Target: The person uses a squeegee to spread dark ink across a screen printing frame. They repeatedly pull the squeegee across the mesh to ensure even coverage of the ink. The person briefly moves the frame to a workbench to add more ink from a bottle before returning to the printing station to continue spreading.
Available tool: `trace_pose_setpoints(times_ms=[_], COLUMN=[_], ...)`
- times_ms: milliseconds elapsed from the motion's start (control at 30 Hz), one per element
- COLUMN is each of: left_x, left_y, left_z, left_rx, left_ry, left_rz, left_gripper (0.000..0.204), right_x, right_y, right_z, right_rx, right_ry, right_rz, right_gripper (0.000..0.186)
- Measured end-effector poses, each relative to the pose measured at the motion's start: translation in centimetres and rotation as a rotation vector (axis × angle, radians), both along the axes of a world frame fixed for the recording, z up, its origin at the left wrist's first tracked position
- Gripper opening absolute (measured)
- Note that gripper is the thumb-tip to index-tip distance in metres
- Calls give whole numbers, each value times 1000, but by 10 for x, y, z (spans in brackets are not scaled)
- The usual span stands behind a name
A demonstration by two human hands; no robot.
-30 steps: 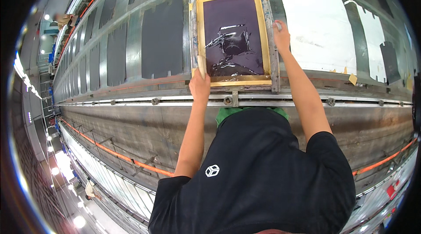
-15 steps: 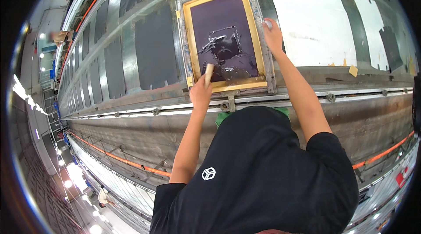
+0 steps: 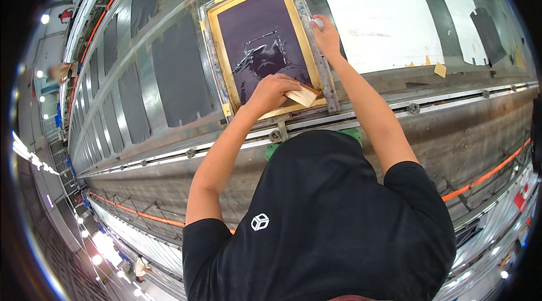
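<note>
A screen printing frame (image 3: 213,24), with a yellow-taped border, lies on the long table in front of me. Dark wet ink streaks and pools on its purple-black mesh (image 3: 248,22). My left hand (image 3: 270,93) grips a wooden squeegee (image 3: 303,96) at the near right corner of the mesh, its pale wood angled outward. The squeegee's lower edge is partly hidden. At the frame's right rail, my right hand (image 3: 326,36) has its fingers closed round a small whitish rounded object (image 3: 319,22), whose kind I cannot make out.
Dark grey panels (image 3: 180,69) lie in rows to the left. A large white sheet (image 3: 378,13) lies to the right, with a yellow tape scrap (image 3: 440,70) by its near edge. A metal rail (image 3: 395,112) runs along the table's front. Another person (image 3: 141,267) stands far off lower left.
My left hand has moved right with the squeegee, from the near left of the mesh to its near right corner, and the squeegee has turned. My right hand stays at the frame's right rail.
</note>
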State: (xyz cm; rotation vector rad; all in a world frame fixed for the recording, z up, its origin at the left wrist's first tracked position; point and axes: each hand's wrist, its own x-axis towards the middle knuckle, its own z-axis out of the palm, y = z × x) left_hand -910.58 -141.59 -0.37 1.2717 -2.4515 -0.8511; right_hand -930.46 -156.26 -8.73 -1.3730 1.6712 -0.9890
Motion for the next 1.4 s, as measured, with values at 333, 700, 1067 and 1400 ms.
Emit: trace_pose_setpoints(times_ms=[333, 700, 1067, 1400], left_x=[74, 3, 40, 38], left_y=[0, 85, 156, 183], left_z=[-6, -33, -35, -14], left_rx=[73, -178, -173, -169], left_ry=[-128, -56, -223, -96], left_rz=[-55, 531, 498, 456], left_gripper=[39, 52, 69, 53], right_x=[-3, 0, -1, -18], right_y=[-1, 1, -3, -7], right_z=[0, -2, -8, -30], right_rx=[13, 33, -12, -332], right_ry=[-29, -35, -28, -41], right_rz=[26, 2, 27, 78], right_gripper=[33, 33, 34, 40])
